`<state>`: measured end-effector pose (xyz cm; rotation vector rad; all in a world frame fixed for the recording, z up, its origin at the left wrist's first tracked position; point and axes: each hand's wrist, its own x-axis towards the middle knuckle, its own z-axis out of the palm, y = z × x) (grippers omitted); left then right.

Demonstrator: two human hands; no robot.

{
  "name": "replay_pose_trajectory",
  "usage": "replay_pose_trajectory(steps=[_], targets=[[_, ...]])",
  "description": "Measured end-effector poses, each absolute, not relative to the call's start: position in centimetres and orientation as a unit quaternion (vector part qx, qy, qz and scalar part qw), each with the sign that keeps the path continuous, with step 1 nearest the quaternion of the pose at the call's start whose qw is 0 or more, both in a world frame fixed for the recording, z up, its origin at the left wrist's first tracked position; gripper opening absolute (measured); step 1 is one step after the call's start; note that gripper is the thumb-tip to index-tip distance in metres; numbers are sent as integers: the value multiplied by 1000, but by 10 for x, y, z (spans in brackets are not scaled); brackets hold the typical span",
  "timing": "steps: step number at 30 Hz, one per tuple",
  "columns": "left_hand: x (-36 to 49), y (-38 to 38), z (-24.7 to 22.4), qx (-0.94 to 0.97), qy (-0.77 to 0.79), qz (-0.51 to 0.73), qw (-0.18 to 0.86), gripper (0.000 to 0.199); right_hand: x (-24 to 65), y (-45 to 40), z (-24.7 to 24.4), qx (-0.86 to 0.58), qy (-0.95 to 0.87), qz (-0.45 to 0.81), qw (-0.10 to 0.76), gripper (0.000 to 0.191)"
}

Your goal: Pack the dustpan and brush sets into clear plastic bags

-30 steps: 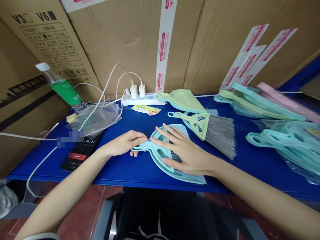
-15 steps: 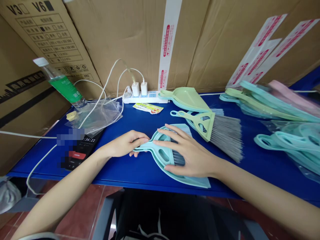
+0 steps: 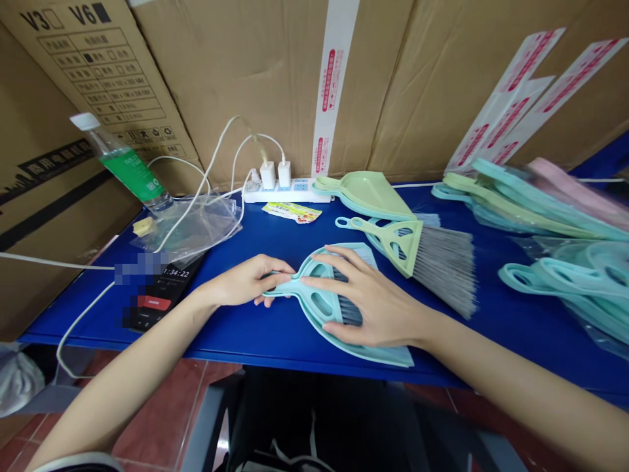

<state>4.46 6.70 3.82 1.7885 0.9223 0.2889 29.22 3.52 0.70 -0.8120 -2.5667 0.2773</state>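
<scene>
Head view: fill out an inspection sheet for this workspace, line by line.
Surface: blue table, crowded along the back and right.
Job's things: teal brush lying in teal dustpan; green brush and green dustpan behind.
Clutter: water bottle, plastic bag, phone, snack wrapper, bagged dustpan stacks.
Hands: left hand grips the teal handle; right hand lies flat on the brush.
Cables: white leads run to power strip.
Surroundings: cardboard boxes behind.

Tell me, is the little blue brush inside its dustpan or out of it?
Inside. The blue brush lies in the blue dustpan, under the right hand.
</scene>
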Motion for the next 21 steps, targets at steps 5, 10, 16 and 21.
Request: replay_pose_trajectory(steps=[5, 10, 16, 21], targets=[[44, 68, 38, 749, 387, 115, 526, 39, 295, 36, 8, -285, -929, 81, 220, 57], [42, 67, 43, 758, 402, 109, 501, 35, 303, 39, 11, -297, -931, 80, 198, 61], [36, 68, 50, 796, 426, 95, 419, 31, 307, 40, 15, -285, -938, 85, 176, 67], [33, 67, 54, 847, 450, 78, 272, 28, 307, 40, 13, -280, -943, 107, 148, 69]])
